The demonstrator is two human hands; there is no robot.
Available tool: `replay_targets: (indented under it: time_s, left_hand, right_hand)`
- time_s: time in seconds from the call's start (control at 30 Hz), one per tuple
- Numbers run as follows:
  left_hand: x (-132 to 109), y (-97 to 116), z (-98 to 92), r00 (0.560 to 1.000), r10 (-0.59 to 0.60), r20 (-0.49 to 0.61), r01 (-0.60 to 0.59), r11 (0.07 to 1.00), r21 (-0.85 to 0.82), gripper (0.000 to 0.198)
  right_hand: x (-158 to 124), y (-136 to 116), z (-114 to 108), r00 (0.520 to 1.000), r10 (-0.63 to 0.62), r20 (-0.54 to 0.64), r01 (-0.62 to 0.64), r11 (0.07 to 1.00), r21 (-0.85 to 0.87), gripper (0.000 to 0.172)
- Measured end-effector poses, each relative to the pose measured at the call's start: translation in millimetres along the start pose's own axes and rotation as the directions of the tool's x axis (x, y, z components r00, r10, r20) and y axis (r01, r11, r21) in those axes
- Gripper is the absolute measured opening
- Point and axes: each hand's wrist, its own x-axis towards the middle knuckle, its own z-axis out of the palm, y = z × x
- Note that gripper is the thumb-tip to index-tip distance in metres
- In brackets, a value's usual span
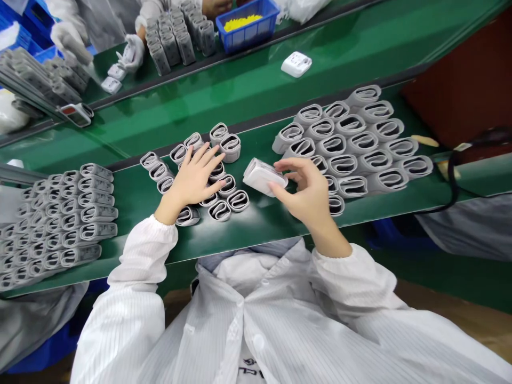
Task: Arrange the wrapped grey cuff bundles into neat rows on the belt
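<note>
My right hand [306, 189] grips a wrist blood pressure monitor [262, 176], a white case with a grey cuff rolled around it, between thumb and fingers. It is tilted just above the green bench. My left hand [194, 176] lies spread, palm down, over a loose cluster of rolled grey cuffs [219, 210] standing on end. Its fingers touch the tops of some and hide others. Right of my right hand, a tight block of similar rolled cuffs [362, 143] stands on end; the hand covers part of its near left side.
At the left stands another dense block of rolled cuffs [52, 224]. A single white monitor [296, 64] lies on the green conveyor belt [248, 85]. Across it, a co-worker's gloved hands [132, 53] are near more cuffs and a blue bin [248, 32] of yellow pieces. A black cable [452, 181] hangs at right.
</note>
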Motion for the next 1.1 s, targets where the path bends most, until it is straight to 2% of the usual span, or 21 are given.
replay_targets:
  time_s: [0.1,0.2,0.3,0.37,0.47,0.53,0.63,0.7,0.8,0.93,1.1]
  left_hand:
    - [0,1,-0.3,1.0,-0.009,0.005,0.009,1.0,-0.016,0.082]
    - [0,1,0.0,1.0,-0.005,0.007,0.006,0.999,-0.032,0.083]
    - [1,0,0.1,1.0,-0.004,0.003,0.004,0.999,-0.044,0.085]
    - [1,0,-0.3,1.0,-0.006,-0.004,0.006,0.999,-0.044,0.084]
    - [0,0,-1.6,1.0,-0.007,-0.009,0.006,0.999,-0.031,0.083]
    - [-1,1,-2.4,1.0,-0.006,-0.003,0.006,1.0,-0.02,0.082]
    - [-1,3,-2.4,1.0,-0.01,0.004,0.01,1.0,-0.014,0.082]
    - [-1,3,-1.3,1.0,-0.014,0.005,0.014,1.0,-0.015,0.082]
    - [-2,2,-0.3,1.0,-0.009,0.009,0.009,1.0,-0.02,0.083]
    - [1,-3,-6.6,0.999,-0.008,0.04,0.011,0.999,-0.053,0.094]
    - [25,-8,-15.2,0.999,-0.017,0.032,0.018,0.999,-0.037,0.109]
  right_hand:
    - [-15,-10,-23,0.997,-0.039,0.06,0.049,0.983,-0.175,0.06]
    - [-36,-16,-35,0.993,-0.014,0.121,0.054,0.941,-0.335,0.071]
    - [-52,-15,-29,0.971,0.061,0.232,0.046,0.902,-0.429,0.073]
    - [-56,-10,-18,0.96,0.105,0.261,0.022,0.897,-0.441,0.07]
    - [-54,2,-3,0.97,0.142,0.2,-0.059,0.927,-0.371,0.057]
    - [-49,10,2,0.974,0.178,0.142,-0.144,0.964,-0.223,0.054]
    - [-42,22,4,0.943,0.311,0.115,-0.314,0.949,0.013,0.062]
    - [-39,28,5,0.927,0.359,0.107,-0.367,0.928,0.069,0.069]
    - [-36,34,8,0.935,0.342,0.09,-0.352,0.925,0.14,0.073]
    - [-31,34,18,0.936,0.34,0.088,-0.351,0.909,0.223,0.066]
    - [-29,30,28,0.939,0.336,0.075,-0.344,0.91,0.23,0.061]
